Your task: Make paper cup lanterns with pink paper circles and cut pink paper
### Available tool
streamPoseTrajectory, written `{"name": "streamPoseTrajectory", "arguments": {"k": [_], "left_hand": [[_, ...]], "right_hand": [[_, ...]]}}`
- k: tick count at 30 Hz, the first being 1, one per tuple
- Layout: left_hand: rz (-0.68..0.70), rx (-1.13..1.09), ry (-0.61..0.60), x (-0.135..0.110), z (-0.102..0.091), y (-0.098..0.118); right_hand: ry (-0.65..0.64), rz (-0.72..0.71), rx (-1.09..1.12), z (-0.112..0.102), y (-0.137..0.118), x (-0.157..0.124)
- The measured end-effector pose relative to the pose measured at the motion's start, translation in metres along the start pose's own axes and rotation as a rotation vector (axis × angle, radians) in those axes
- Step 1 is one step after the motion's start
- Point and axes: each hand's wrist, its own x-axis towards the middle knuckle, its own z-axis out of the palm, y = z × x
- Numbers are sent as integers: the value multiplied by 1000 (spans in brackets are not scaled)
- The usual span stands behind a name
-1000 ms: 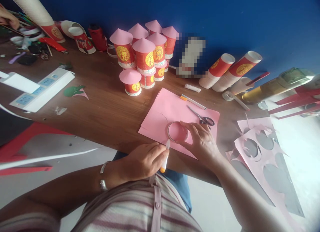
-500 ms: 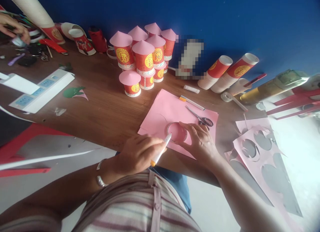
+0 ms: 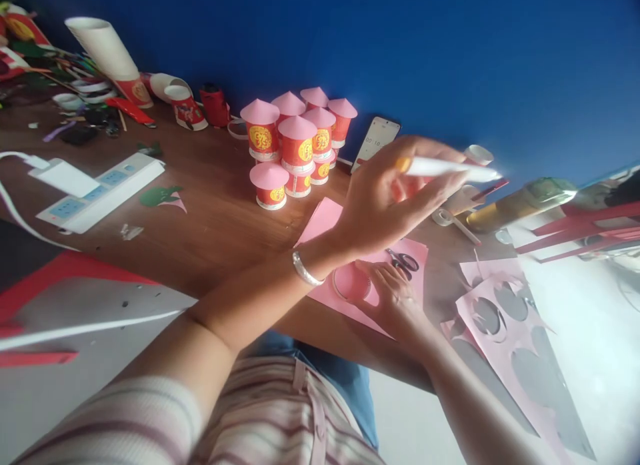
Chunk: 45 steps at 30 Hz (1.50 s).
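My left hand [image 3: 400, 198] is raised above the table, gripping a white marker pen [image 3: 440, 168] with an orange end; the pen points to the right. Below it, my right hand [image 3: 397, 297] rests on a stack of pink paper [image 3: 317, 228]. Its thumb and fingers hold a round, thin-rimmed ring [image 3: 336, 285] flat against the top sheet; pink shows inside the rim. Black-handled scissors [image 3: 406, 261] lie on the paper just beyond my right fingers. My raised left hand covers part of the paper and of the things behind it.
Several red paper cups with pink cone tops [image 3: 297, 145] stand stacked near the blue wall. A phone [image 3: 374, 142] leans there. A white power strip [image 3: 103, 191] lies left. Cut pink sheets [image 3: 473, 318] and a tape roll [image 3: 442, 217] are at right.
My left hand has lifted from beside the ring, up and to the right, with the marker pen. My right hand stays on the ring. The view has shifted slightly.
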Motion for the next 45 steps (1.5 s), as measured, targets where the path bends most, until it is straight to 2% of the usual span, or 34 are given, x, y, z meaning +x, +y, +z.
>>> {"name": "streamPoseTrajectory", "arguments": {"k": [3,7,9,11,15,18,20,22,24,26,28,30,32,33,34,37,38,40,42,45], "left_hand": [[-2,-48,-114,22,9,0],[-40,-16,-278,33,6,-20],[-108,-47,-285,34,1,-34],[-175,-42,-238,33,-5,-45],[-255,-98,-286,30,-19,-50],[-249,-164,-280,39,-26,-35],[-156,-223,-270,53,-27,-17],[-68,-201,-170,69,-23,5],[-139,16,-24,84,-16,27],[-163,232,106,96,-8,48],[-92,351,73,104,-4,64],[48,426,-103,109,-3,73],[82,434,-277,109,-3,75],[32,410,-310,108,-4,74],[-67,367,-294,106,-4,73],[-461,124,-32,95,-6,68],[-556,10,72,92,-7,67],[-679,-212,196,85,-11,68],[-651,-415,179,80,-14,70],[-396,-675,-7,74,-14,71]], "right_hand": [[-9,11,35,1,0,0],[-18,22,43,1,-1,1],[-21,33,40,0,-3,2],[-33,30,45,0,-4,4],[-40,14,47,-4,-3,3],[13,60,95,-14,0,5],[34,139,237,-22,-2,11],[-4,255,538,-27,-11,25],[-58,331,939,-24,-28,44],[-89,395,1228,-12,-51,65],[-76,488,1384,4,-75,82],[-107,547,1517,19,-94,93],[-134,581,1655,29,-105,98],[-125,594,1705,31,-107,100],[-113,605,1739,32,-109,101],[-170,629,1788,24,-108,106],[-167,654,1787,19,-107,107],[-138,735,1823,9,-107,110],[-111,758,1847,4,-109,111],[-118,780,1837,3,-110,110]]}}
